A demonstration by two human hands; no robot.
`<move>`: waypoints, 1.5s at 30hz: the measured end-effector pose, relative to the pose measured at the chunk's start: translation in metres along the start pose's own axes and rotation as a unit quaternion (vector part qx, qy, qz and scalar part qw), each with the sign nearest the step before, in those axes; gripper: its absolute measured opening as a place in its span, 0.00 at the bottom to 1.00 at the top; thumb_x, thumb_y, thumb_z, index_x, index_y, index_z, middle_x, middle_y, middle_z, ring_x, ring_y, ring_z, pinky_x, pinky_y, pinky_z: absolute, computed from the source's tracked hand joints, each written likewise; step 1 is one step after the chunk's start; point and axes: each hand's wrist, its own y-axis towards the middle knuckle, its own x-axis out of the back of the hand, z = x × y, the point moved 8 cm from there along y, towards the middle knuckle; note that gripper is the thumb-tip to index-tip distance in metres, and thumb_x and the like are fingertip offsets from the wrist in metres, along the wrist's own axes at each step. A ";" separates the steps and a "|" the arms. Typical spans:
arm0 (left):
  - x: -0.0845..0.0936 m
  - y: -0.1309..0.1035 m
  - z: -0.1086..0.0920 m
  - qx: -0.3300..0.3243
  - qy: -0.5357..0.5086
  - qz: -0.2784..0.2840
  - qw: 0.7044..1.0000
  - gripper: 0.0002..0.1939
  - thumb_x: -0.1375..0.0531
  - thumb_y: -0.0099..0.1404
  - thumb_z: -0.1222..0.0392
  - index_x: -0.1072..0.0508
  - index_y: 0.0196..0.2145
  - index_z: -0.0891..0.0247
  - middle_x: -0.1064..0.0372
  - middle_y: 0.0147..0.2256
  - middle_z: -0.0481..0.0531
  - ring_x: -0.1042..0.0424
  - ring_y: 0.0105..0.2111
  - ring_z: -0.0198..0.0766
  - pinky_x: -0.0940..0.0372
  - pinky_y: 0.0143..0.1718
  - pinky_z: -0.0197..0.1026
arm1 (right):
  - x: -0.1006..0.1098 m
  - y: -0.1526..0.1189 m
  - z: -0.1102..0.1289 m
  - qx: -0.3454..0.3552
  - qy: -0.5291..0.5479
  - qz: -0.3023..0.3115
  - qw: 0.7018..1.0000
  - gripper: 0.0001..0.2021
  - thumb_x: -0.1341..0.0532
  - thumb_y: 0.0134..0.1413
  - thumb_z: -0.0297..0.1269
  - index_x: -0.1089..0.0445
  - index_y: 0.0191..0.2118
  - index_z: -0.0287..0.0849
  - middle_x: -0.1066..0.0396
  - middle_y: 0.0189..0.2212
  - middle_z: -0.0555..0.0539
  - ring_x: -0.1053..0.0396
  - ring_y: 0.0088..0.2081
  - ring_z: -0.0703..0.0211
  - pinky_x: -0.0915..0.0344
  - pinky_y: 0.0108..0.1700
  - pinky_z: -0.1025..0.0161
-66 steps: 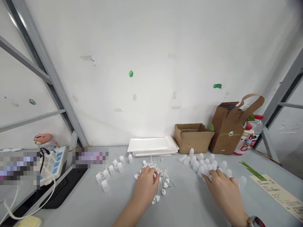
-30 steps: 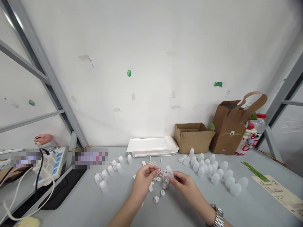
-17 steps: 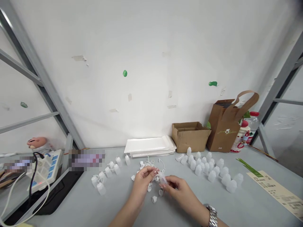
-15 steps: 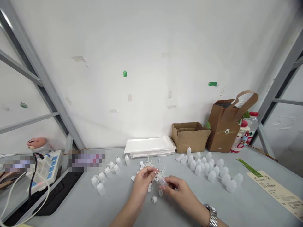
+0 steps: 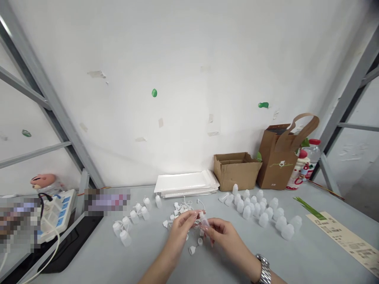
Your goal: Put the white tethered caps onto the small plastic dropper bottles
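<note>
In the head view, my right hand (image 5: 220, 232) grips the body of a small clear squeeze bottle (image 5: 205, 221), which is tilted with its neck toward the upper left. The fingers of my left hand (image 5: 185, 225) are pinched at the white cap (image 5: 201, 215) on its neck. Beneath and behind my hands lies a pile of loose white caps (image 5: 177, 209) with strap loops, partly hidden. A single white cap (image 5: 192, 250) lies in front. On the left stand several capped bottles (image 5: 125, 238); on the right, several uncapped ones (image 5: 263, 219), a couple of them lying down.
At the back are a stack of white envelopes (image 5: 186, 184), an open cardboard box (image 5: 238, 173) and a brown paper bag (image 5: 275, 165). A paper sheet (image 5: 340, 236) lies at right. A power strip (image 5: 63, 213) with cables and a black mat (image 5: 74, 240) are at left.
The bottle has been raised slightly and turned more upright between my hands, its white top now showing above my left fingertips. The view has shifted a little.
</note>
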 end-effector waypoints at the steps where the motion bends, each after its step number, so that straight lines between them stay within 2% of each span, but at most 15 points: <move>1: -0.002 -0.001 -0.001 -0.002 -0.004 0.008 1.000 0.14 0.40 0.54 0.52 0.25 0.36 0.61 0.27 0.41 0.54 0.33 0.43 0.44 0.41 0.44 0.42 | 0.001 0.000 0.001 0.000 0.004 -0.007 1.000 0.17 0.39 0.44 0.50 0.29 0.26 0.38 0.36 0.19 0.52 0.41 0.22 0.64 0.42 0.26 0.68; 5: -0.008 -0.003 -0.002 0.001 -0.047 0.038 0.998 0.14 0.39 0.51 0.59 0.26 0.37 0.62 0.29 0.43 0.55 0.33 0.45 0.45 0.41 0.45 0.43 | 0.002 -0.001 0.004 0.006 0.011 -0.012 1.000 0.17 0.37 0.42 0.50 0.28 0.28 0.38 0.35 0.20 0.52 0.42 0.22 0.65 0.42 0.26 0.67; 11: -0.014 -0.004 0.003 0.023 -0.124 0.082 0.989 0.11 0.43 0.54 0.60 0.27 0.36 0.64 0.29 0.43 0.58 0.31 0.39 0.44 0.38 0.39 0.42 | -0.007 -0.002 0.004 0.012 0.031 0.028 0.999 0.17 0.38 0.43 0.50 0.27 0.30 0.39 0.34 0.22 0.51 0.40 0.24 0.63 0.41 0.27 0.67; 13: -0.014 -0.005 0.001 0.021 -0.126 0.083 0.988 0.12 0.43 0.54 0.59 0.26 0.36 0.65 0.29 0.43 0.58 0.32 0.41 0.45 0.39 0.41 0.42 | -0.005 -0.003 0.003 0.014 0.012 0.014 1.000 0.16 0.38 0.44 0.49 0.27 0.32 0.39 0.34 0.22 0.51 0.40 0.24 0.63 0.41 0.28 0.66; 17: -0.016 -0.006 -0.002 0.027 -0.127 0.072 0.989 0.15 0.40 0.52 0.57 0.26 0.37 0.65 0.28 0.42 0.59 0.33 0.44 0.47 0.42 0.47 0.44 | 0.005 -0.006 0.006 0.043 -0.067 -0.054 0.995 0.12 0.38 0.45 0.45 0.29 0.30 0.40 0.34 0.24 0.51 0.40 0.27 0.62 0.41 0.32 0.66; 20: -0.017 -0.006 -0.001 0.033 -0.132 0.067 0.988 0.15 0.39 0.51 0.57 0.27 0.37 0.64 0.28 0.40 0.57 0.31 0.41 0.46 0.41 0.45 0.45 | 0.008 -0.008 0.007 0.056 -0.089 -0.083 0.991 0.11 0.38 0.45 0.44 0.31 0.27 0.41 0.34 0.25 0.51 0.39 0.28 0.61 0.41 0.32 0.66; 25: -0.019 -0.007 -0.001 0.020 -0.147 0.079 0.986 0.08 0.41 0.53 0.60 0.29 0.32 0.64 0.28 0.36 0.55 0.30 0.38 0.42 0.40 0.42 0.42 | 0.005 -0.008 0.006 0.062 -0.075 -0.064 0.993 0.10 0.39 0.47 0.43 0.31 0.29 0.41 0.33 0.26 0.51 0.39 0.29 0.61 0.41 0.32 0.66; 30: -0.019 -0.008 -0.004 0.009 -0.136 0.089 0.987 0.11 0.43 0.57 0.57 0.27 0.36 0.65 0.28 0.37 0.56 0.31 0.40 0.42 0.40 0.42 0.41 | 0.001 -0.009 0.005 0.060 -0.066 -0.039 0.995 0.12 0.41 0.50 0.44 0.30 0.32 0.40 0.31 0.26 0.50 0.39 0.28 0.61 0.41 0.32 0.66; 33: -0.017 -0.007 -0.003 0.008 -0.120 0.076 0.990 0.15 0.42 0.56 0.52 0.26 0.36 0.65 0.28 0.39 0.58 0.31 0.41 0.45 0.39 0.42 0.42 | -0.002 -0.009 0.003 0.046 -0.072 -0.027 0.996 0.14 0.42 0.51 0.47 0.31 0.30 0.40 0.32 0.22 0.51 0.39 0.26 0.62 0.41 0.31 0.66; 37: -0.011 -0.003 0.001 -0.003 -0.068 0.038 0.997 0.20 0.38 0.49 0.46 0.24 0.33 0.64 0.27 0.40 0.59 0.31 0.41 0.47 0.38 0.41 0.44 | -0.001 -0.009 -0.001 0.030 -0.108 -0.048 0.993 0.12 0.41 0.49 0.44 0.31 0.27 0.40 0.34 0.20 0.53 0.40 0.25 0.63 0.43 0.29 0.67; 41: -0.002 0.000 0.004 -0.009 -0.025 -0.003 1.000 0.17 0.35 0.47 0.48 0.24 0.30 0.64 0.26 0.38 0.57 0.31 0.42 0.46 0.39 0.43 0.43 | 0.001 -0.009 -0.002 0.024 -0.122 -0.058 0.991 0.10 0.39 0.47 0.42 0.31 0.27 0.40 0.35 0.20 0.53 0.42 0.25 0.63 0.44 0.29 0.68; 45: 0.003 0.000 0.003 -0.014 -0.063 -0.017 0.998 0.20 0.36 0.49 0.48 0.27 0.37 0.62 0.26 0.34 0.54 0.30 0.37 0.43 0.38 0.40 0.42 | -0.004 -0.010 0.004 0.046 -0.096 -0.025 0.994 0.11 0.42 0.51 0.43 0.30 0.30 0.40 0.33 0.24 0.51 0.38 0.28 0.61 0.41 0.33 0.66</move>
